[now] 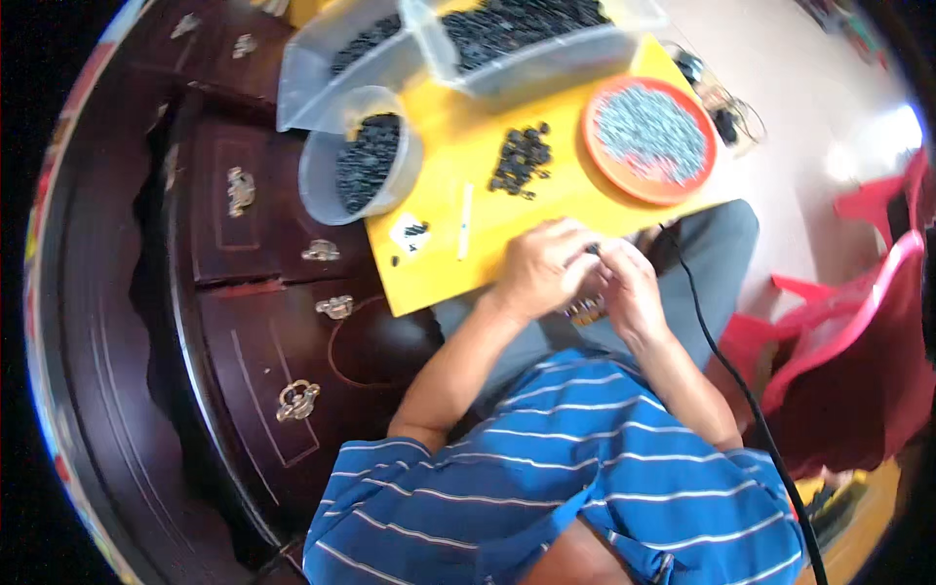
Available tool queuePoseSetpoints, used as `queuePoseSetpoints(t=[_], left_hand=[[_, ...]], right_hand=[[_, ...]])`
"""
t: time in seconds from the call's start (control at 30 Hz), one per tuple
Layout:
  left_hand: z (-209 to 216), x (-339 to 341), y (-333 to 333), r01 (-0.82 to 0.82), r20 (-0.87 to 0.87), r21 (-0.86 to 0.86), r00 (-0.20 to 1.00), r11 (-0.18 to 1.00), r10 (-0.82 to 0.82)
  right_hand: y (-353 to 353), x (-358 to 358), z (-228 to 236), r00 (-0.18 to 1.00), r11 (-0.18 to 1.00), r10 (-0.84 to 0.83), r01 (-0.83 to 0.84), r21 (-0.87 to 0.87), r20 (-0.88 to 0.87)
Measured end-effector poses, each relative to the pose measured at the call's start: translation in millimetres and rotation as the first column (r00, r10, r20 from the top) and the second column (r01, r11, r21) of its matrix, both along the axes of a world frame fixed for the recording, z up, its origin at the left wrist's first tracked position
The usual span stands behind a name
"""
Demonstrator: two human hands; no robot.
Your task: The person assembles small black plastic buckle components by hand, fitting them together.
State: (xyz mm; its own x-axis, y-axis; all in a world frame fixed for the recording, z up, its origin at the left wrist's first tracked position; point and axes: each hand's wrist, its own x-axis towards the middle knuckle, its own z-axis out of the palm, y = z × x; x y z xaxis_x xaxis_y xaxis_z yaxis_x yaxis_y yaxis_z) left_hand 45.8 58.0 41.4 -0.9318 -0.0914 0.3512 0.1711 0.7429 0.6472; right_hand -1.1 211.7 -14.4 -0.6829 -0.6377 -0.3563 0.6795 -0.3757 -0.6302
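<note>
Both hands meet at the near edge of a yellow table. Between the fingertips of my left hand and my right hand sits a small black part; its exact kind is too small to make out. The fingers of both hands are closed around it. Just beyond them lies a loose pile of small black pieces. An orange round tray to the right holds many small silvery-grey metal pieces.
A clear round tub of black pieces stands at the table's left, with larger clear bins behind. A white stick and a white scrap lie nearby. Dark drawers flank the left; red chairs stand right. A black cable hangs at my right.
</note>
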Motion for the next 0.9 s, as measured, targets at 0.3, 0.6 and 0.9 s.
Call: queuePoseSetpoints(t=[0.3,0.6,0.9], left_hand=[[0.8,14.2,-3.9,-0.038,0.086,0.033,0.996,0.999,0.035],[8.4,23.4,-38.7,0.036,0.306,0.114,0.95,0.993,-0.069],[143.1,-4.4,-180.5,-0.576,-0.06,-0.078,0.817,0.814,0.573]], right_hand=[[-9.8,4.1,-5.0,0.998,1.0,-0.003,0.004,0.017,-0.061],[-15.1,3.2,-0.3,0.934,0.956,0.263,-0.217,0.198,-0.243],[-6.8,2.2,0.7,0.916,0.952,0.299,-0.266,0.153,-0.267]])
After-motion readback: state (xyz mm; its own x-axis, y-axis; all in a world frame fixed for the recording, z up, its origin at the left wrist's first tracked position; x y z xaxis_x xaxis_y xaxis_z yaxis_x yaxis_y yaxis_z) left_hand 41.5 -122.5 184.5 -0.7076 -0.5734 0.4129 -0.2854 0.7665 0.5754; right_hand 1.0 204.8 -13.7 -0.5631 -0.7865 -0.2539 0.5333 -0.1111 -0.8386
